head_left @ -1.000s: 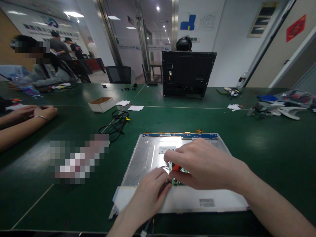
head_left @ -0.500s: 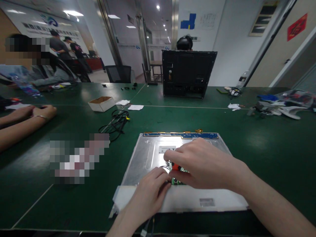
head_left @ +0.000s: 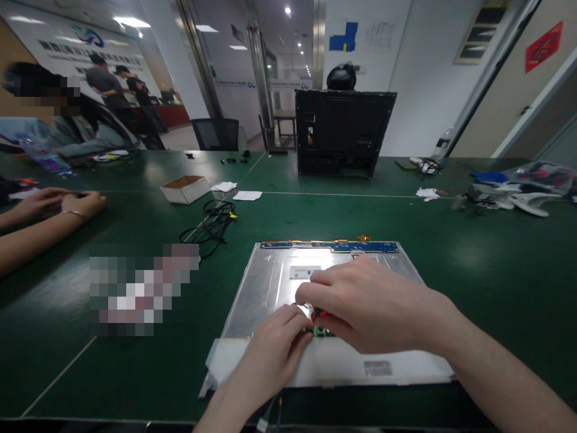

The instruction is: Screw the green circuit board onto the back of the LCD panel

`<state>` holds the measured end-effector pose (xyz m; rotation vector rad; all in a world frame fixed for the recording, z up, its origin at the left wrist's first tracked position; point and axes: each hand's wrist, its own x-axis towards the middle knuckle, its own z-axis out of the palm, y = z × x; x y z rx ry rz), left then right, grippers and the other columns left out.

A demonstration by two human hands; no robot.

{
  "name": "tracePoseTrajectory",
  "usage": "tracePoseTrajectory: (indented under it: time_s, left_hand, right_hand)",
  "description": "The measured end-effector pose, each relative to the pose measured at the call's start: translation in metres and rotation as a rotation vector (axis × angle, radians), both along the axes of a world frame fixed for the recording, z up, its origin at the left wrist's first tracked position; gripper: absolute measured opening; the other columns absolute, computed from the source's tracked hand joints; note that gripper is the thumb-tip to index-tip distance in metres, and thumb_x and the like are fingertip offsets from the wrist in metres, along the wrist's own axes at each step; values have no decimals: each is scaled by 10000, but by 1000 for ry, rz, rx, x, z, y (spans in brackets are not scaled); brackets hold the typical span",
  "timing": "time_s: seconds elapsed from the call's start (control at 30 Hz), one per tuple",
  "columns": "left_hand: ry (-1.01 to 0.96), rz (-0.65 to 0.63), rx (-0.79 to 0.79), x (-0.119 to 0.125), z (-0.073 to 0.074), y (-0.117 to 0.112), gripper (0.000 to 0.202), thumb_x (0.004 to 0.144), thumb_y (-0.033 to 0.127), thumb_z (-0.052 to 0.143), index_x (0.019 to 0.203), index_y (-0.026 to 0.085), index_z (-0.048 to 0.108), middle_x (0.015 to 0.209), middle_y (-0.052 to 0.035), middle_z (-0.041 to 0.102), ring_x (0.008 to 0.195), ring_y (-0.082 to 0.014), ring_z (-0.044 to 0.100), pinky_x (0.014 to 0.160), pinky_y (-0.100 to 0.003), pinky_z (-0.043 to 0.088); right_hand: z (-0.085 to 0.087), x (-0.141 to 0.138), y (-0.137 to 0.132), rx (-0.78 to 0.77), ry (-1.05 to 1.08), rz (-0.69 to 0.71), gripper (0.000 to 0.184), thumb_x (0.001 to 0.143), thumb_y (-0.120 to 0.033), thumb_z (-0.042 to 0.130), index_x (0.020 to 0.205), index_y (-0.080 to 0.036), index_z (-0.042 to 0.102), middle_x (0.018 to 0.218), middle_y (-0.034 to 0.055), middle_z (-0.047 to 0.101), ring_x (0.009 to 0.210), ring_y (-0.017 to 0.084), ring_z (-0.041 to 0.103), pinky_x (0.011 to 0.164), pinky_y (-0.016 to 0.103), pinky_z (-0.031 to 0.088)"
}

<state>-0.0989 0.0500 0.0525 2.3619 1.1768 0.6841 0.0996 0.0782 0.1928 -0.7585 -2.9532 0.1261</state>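
A display panel [head_left: 252, 300] lies back side up on the table, with a blue circuit strip [head_left: 333, 246] along its far edge and a white band along the near edge. Over its middle, my right hand [head_left: 360, 300] is closed around what looks like a screwdriver [head_left: 319, 312] with an orange-and-black handle, mostly hidden by the fingers. Below it shows part of a green circuit board [head_left: 322, 331]. My left hand [head_left: 279, 340] rests on the panel beside the board, fingers bent together, fingertips touching near the tool; what they pinch is hidden.
A black monitor housing [head_left: 345, 135] stands beyond the panel. To the left are a coiled black cable [head_left: 211, 222], a white open box [head_left: 184, 189] and another person's hands [head_left: 81, 206]. Plastic bags and parts [head_left: 518, 186] lie at far right.
My right hand has turned slightly, its fingers curling more around the tool, so less of the orange handle shows. My left hand stays in place.
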Motion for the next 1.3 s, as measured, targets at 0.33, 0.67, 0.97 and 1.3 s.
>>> tracePoseTrajectory:
  time_s: [0.33,0.67,0.97,1.3]
  left_hand:
    - [-10,-11,25,0,-1,0,184,881,129,466,962,198,617,993,-76,633,939,-223,593,800,-331,504]
    - [-6,10,13,0,-1,0,180,877,120,475,977,207,597,987,-69,624,941,-227,588,802,-332,491]
    - [-9,-6,4,1,2,-1,215,873,107,466,1008,218,590,1002,-70,603,967,-229,570,811,-331,481]
    - [0,-4,-28,1,2,-2,187,880,129,458,991,210,586,990,-68,589,943,-230,560,804,-345,471]
  right_hand:
    - [-1,-4,-2,54,-6,-85,86,889,-251,498,949,-192,513,769,13,639,617,138,520,504,291,194]
    - [-3,-3,-1,74,13,-83,95,905,-285,498,944,-199,504,764,10,648,614,141,525,515,287,182]
    - [-2,-3,0,64,-1,-75,107,916,-286,483,964,-195,514,760,11,645,611,141,526,508,286,190]
    - [-2,-3,0,50,18,-77,97,910,-281,490,957,-199,511,774,12,650,625,151,539,516,285,202]
